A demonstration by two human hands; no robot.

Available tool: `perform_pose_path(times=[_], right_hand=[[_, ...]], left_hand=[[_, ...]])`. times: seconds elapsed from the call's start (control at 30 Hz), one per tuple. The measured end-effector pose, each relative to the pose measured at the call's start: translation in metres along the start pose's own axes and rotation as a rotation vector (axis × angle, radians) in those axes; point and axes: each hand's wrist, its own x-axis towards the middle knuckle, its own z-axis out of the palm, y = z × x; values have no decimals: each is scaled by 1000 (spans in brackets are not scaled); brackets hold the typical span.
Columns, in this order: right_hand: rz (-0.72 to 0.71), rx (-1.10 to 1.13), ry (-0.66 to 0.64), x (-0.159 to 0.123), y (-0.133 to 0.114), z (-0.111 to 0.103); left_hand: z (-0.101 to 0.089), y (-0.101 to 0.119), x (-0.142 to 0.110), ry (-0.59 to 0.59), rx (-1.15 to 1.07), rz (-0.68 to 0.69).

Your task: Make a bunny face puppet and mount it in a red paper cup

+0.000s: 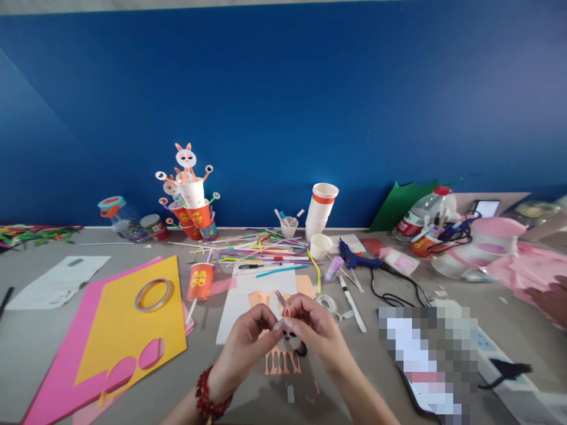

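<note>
A round white paper rabbit face (290,341) with dark eyes and an orange ear is held up between my hands. My left hand (252,335) pinches its left edge between thumb and fingers. My right hand (316,332) is closed at its upper right, with the thumb close to the orange ear (287,311). Fingers hide the spot where a second ear would sit. Beneath lie an orange paper strip (283,365) with pointed cutouts and a white sheet (228,319) partly covered by orange paper (305,285).
Left are yellow card (133,319), a tape roll (153,295) and an orange paper cup (201,281). Several drinking straws (248,243) lie behind. Stacked white cups (321,209), a blue glue gun (357,258) and a white pen (353,304) stand or lie right. A co-worker's hand (549,301) touches pink material.
</note>
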Motion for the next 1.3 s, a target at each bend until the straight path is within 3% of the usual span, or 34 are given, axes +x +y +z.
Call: perform_pose_path(times=[0.83, 1.03, 1.17, 1.3], right_hand=[[-81, -156, -34, 2, 7, -7], [-35, -129, -40, 0, 3, -9], [-12, -123, 49, 0, 17, -14], [52, -330, 80, 6, 45, -17]], left_hand=[[5, -5, -1, -13, -100, -70], [7, -6, -3, 2, -167, -67], [-4, -7, -1, 88, -175, -66], [-33, -13, 5, 248, -173, 22]])
